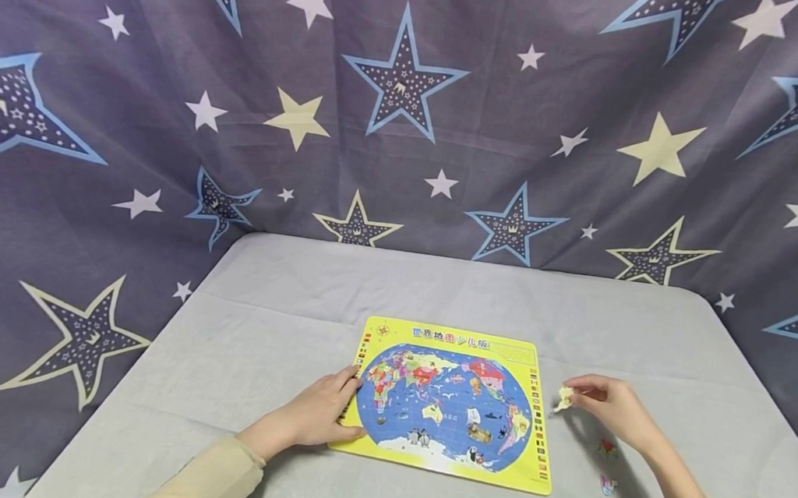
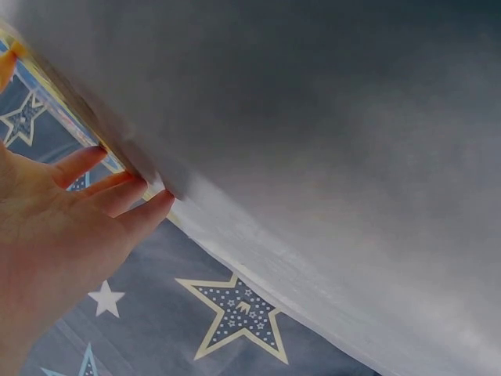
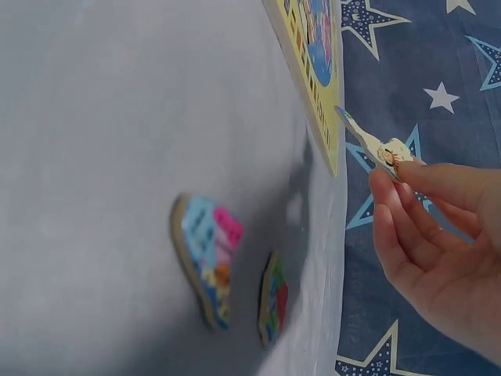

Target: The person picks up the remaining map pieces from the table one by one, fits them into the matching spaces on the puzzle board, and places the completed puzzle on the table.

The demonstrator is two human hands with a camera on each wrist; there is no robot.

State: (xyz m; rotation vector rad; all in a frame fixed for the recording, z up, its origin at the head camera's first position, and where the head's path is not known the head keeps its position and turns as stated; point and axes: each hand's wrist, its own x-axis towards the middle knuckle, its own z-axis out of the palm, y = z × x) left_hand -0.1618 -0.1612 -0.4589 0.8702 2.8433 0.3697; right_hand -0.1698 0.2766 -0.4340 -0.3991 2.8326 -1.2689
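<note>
A yellow-bordered world map puzzle board (image 1: 438, 472) lies flat on the table, its blue oval map filled with coloured land and animal pictures. At its left edge rests my left hand (image 1: 319, 411), fingers spread along the side and thumb at the lower corner. In the left wrist view the fingertips (image 2: 163, 200) touch the board's edge. Right of the board, my right hand (image 1: 612, 406) pinches a cream puzzle piece (image 3: 395, 150) between thumb and fingers, held up over the table. The piece has a narrow tail with a blue tip pointing toward the board.
Two loose puzzle pieces lie on the grey cloth right of the board: a red and green one (image 1: 608, 448) and a pink and blue one (image 1: 608, 485). The cloth-covered table (image 1: 283, 287) meets a star-patterned curtain (image 1: 420, 165) behind and at the sides.
</note>
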